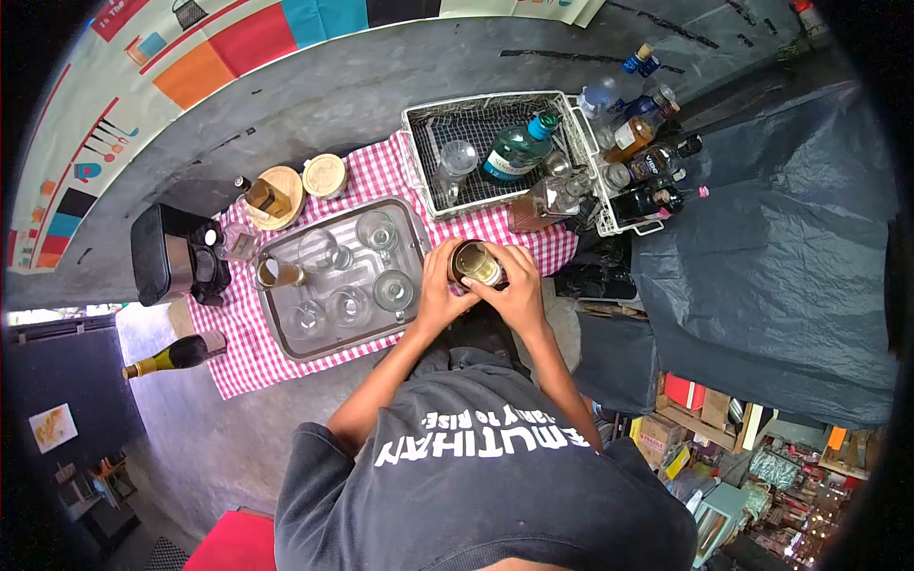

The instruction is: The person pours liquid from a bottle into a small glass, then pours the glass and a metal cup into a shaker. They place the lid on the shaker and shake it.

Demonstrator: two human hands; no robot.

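Observation:
Both my hands are wrapped round a round glass (479,264) with a dark rim and something pale yellowish inside. My left hand (440,285) closes on its left side. Around the right side curls my right hand (517,290), thumbs low at the front. The glass is at the near edge of the checked cloth, in front of my body. Just left of it lies a grey tray (419,249) with several clear glasses, among them a glass mug (392,290) and a stemmed glass (376,229). A glass with amber contents (277,272) stands at the tray's left.
Behind my hands is a white wire basket (411,143) with a green-blue bottle (519,149) and glassware. Several bottles crowd its right end, including an amber one (628,139). Leftward are a wooden bowl (286,181), a black appliance (164,252) and a wine bottle (186,353).

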